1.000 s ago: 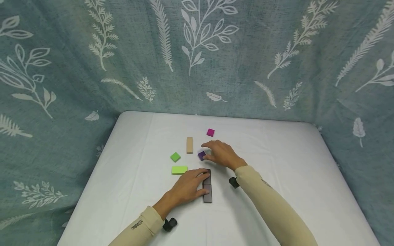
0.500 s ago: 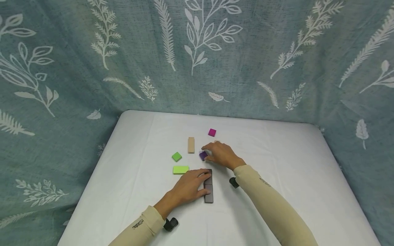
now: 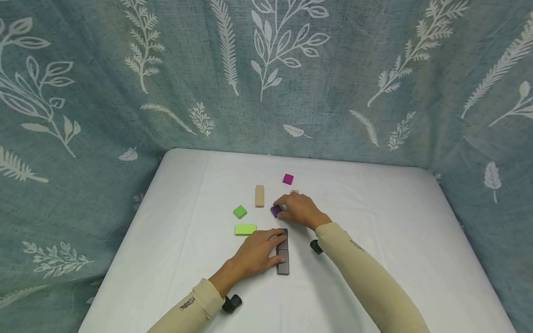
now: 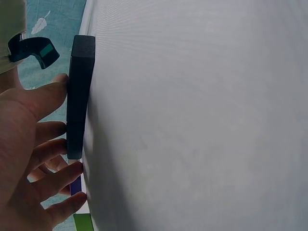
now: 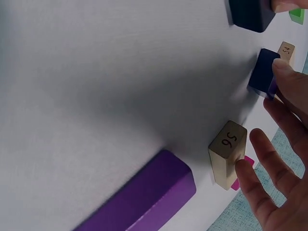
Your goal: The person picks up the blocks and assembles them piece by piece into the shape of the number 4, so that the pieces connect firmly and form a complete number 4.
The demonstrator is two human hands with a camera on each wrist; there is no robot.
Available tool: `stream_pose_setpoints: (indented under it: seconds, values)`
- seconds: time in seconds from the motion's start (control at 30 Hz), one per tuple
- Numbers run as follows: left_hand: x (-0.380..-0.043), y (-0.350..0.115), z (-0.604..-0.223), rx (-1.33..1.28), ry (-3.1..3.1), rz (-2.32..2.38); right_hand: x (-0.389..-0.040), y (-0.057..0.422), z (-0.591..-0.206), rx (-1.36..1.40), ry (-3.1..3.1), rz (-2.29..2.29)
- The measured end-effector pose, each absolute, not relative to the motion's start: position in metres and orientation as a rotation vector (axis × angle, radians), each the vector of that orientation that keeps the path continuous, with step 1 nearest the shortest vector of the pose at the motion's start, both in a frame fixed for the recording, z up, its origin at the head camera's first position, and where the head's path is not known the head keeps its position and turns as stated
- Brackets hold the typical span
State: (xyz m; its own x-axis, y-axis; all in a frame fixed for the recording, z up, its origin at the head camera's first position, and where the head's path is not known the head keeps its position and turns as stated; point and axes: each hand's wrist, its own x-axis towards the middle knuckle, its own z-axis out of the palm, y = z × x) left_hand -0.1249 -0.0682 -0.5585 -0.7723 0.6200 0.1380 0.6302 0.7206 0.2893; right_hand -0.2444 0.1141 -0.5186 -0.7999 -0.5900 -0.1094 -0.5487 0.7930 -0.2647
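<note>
Left hand (image 3: pixel 256 249): fingers spread, thumb and fingertips touching the dark blocks (image 3: pixel 283 264) — two, end to end, near side. Right hand (image 3: pixel 300 209): thumb and index finger pinch the dark purple block (image 3: pixel 275 211) — beyond the dark blocks, right of the green block (image 3: pixel 240 212); other fingers spread.

The dark grey blocks (image 3: pixel 283 265) look smooth and matt, the block marked 56 (image 5: pixel 225 153) bare wood, the long purple block (image 5: pixel 149 195) faintly glossy; the tablecloth (image 3: pixel 362 203) is smooth cloth, the curtain (image 3: pixel 333 92) coarser, matt fabric.
</note>
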Motion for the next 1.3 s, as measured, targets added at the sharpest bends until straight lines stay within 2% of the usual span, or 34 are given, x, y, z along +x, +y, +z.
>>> stream_pose_setpoints:
  seconds: [1.3]
  values:
    - [-0.123, -0.067, -0.557, -1.022, -2.918, -0.546, -0.231, 0.123, -0.52, -1.025, 2.851, -0.146]
